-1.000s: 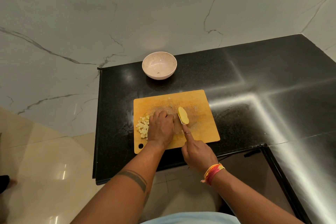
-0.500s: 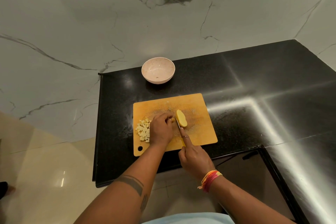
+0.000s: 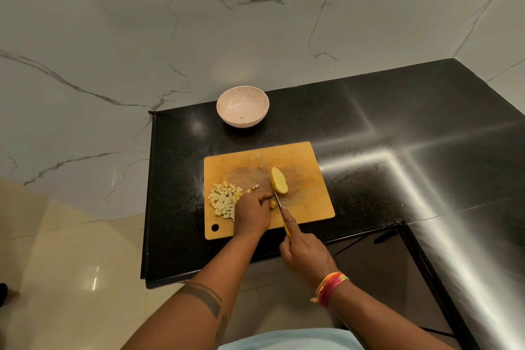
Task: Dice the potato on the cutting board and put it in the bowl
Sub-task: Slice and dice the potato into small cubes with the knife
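Right hand (image 3: 305, 250) grips knife (image 3: 279, 203); left hand (image 3: 251, 212) curled over potato bits (image 3: 272, 204) on cutting board (image 3: 306, 207). Dice pile (image 3: 223, 202) left, potato half (image 3: 279, 184) right, bowl (image 3: 242, 106) far.

Cutting board (image 3: 306, 156) lies on the counter (image 3: 397, 122); bowl (image 3: 243, 106) behind it. On the board: diced pieces (image 3: 223, 200) left, potato half (image 3: 279, 184) centre, knife (image 3: 279, 204) just before it

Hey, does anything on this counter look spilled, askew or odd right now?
Nothing stands out. Diced potato sits piled on the cutting board, none spilled onto the counter; the bowl stands upright.
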